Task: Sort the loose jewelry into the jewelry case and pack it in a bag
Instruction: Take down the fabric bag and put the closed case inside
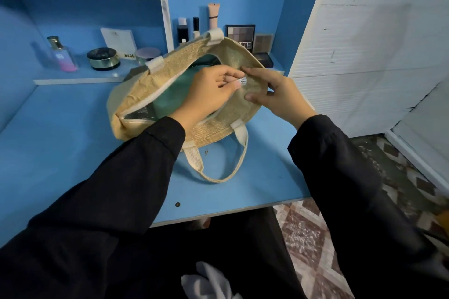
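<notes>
A woven tan bag (pixel 143 94) lies on the blue surface (pixel 73 153) with its mouth gaping wide. The teal jewelry case (pixel 184 87) sits inside the bag, partly hidden by its upper flap and by the left wrist. At the bag's right end, the left hand (pixel 206 98) reaches across the opening, and its fingers (pixel 229 72) pinch the small metal zipper pull (pixel 243 81). The right hand (pixel 279 97) is just beside the pull, its fingers (pixel 257 71) and thumb clamped on the bag's fabric. One cream handle (pixel 218 173) of the bag trails loose on the surface on the bag's near side. Behind the bag, on a low shelf, stand a perfume bottle (pixel 62 56), a round compact (pixel 103 58), an eyeshadow palette (pixel 240 36) and a pink tube (pixel 213 16).
</notes>
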A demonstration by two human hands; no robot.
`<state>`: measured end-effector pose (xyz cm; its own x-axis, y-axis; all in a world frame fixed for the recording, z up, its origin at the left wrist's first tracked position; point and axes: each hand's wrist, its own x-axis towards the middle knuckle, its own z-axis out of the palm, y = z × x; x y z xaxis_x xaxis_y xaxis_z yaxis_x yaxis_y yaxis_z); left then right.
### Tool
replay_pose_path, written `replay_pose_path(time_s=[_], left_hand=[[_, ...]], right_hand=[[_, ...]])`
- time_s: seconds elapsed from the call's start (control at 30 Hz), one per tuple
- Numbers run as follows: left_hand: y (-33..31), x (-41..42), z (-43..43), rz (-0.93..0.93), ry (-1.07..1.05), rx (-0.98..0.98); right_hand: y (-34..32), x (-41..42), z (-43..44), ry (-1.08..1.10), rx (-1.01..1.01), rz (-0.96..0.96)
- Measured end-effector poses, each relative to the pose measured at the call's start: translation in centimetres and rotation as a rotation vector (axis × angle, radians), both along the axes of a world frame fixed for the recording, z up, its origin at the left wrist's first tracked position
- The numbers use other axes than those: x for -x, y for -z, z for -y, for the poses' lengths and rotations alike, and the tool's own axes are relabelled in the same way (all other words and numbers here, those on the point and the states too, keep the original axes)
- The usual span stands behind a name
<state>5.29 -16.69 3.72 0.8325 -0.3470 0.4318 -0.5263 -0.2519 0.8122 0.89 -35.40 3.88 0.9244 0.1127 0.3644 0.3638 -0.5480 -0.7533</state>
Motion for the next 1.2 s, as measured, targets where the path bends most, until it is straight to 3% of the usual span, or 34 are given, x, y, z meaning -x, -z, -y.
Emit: replay_pose_path(time_s=[0.27, 0.57, 0.8, 0.97, 1.2], left_hand=[[-0.8, 1.6, -0.6, 0.017, 0.016, 0.028], [-0.2, 2.6, -1.6, 0.006, -0.032, 0.091], [-1.0, 2.7, -1.4, 0.034, -0.034, 0.072], [-1.1, 2.9, -1.3, 0.045, -0.016, 0.068], [-1.3, 2.9, -1.7, 0.002, -0.036, 0.085]], right_hand=[[1.0, 0.4, -0.4, 0.081, -0.003, 0.182], [1.4, 1.3, -0.5, 0.122, -0.032, 0.209], [1.6, 4.2, -1.9, 0.373, 0.141, 0.697], [1.8, 3.1, -2.9, 0.288, 0.211, 0.536], [1.5, 1.2, -2.5, 0.269, 0.226, 0.56]])
